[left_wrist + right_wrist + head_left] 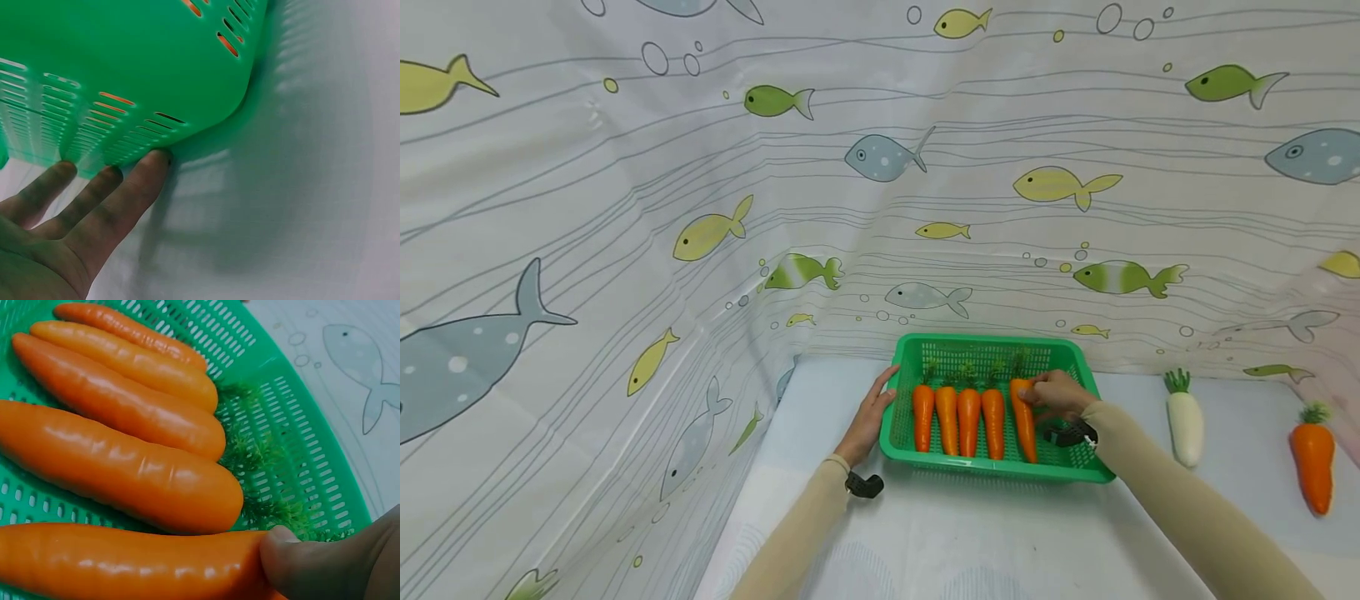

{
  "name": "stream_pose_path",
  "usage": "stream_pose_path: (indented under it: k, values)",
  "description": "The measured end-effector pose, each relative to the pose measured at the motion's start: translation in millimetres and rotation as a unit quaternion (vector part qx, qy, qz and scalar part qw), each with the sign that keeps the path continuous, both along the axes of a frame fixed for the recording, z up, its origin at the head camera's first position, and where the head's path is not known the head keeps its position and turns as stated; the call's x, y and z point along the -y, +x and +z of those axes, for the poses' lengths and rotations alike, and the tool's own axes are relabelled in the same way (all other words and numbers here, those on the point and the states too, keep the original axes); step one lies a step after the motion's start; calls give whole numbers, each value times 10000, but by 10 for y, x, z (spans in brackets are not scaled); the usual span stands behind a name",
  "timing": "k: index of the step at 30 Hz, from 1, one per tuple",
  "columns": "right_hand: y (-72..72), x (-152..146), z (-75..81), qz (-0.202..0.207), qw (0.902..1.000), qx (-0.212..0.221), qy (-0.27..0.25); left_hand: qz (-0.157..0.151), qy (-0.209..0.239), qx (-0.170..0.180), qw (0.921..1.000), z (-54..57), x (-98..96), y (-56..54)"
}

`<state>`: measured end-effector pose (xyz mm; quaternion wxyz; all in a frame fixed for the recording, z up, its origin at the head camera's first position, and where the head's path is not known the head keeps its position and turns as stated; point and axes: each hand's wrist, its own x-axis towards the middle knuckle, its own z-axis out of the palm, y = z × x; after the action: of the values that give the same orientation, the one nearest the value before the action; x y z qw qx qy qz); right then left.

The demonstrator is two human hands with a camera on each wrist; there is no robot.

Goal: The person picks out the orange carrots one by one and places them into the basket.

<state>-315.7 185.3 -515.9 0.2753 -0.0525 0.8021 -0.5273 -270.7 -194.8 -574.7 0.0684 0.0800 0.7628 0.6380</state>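
Observation:
A green plastic basket (pixel 1000 472) holds several orange carrots with green tops, lying side by side; one of them is the carrot (pixel 968 423) in the middle of the row. My right hand (pixel 1058 395) grips the top end of the rightmost carrot (pixel 1023 425), inside the basket. In the right wrist view the thumb (pixel 306 561) presses on that carrot's thick end; the other fingers are hidden there. At the basket's left side is my left hand (pixel 867 423), its fingers (pixel 119 212) extended and touching the slotted outer wall in the left wrist view.
To the right of the basket a white radish (pixel 1185 425) with a green top lies on the pale table covering (pixel 940 542). Farther right lies another carrot (pixel 1312 467). Behind and on the left rises a white curtain (pixel 820 183) printed with fish.

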Motion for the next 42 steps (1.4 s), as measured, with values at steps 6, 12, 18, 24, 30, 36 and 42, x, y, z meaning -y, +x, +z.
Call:
stream_pose_path:
  k: [6,12,18,24,30,36,42]
  values:
    - [-46,65,-61,173,9997,122,80,17,20,-8,10000,4,-1,4]
    - [-41,115,-123,67,9999,72,128,-9,-6,0,10000,8,-1,-2]
    - [-71,119,-140,-57,9996,124,239,-25,21,54,10000,25,8,-3]
    - [-48,106,-131,-112,9996,80,264,-22,40,45,10000,-3,4,-17]
    - [-23,115,-132,-162,9993,-1,350,7,31,23,10000,-18,-2,-19]
    - [-15,128,-131,-188,9989,-62,431,15,16,38,10000,-28,-1,-24]
    - [-8,141,-144,-218,9986,-160,463,1,52,36,10000,-33,-2,-29]
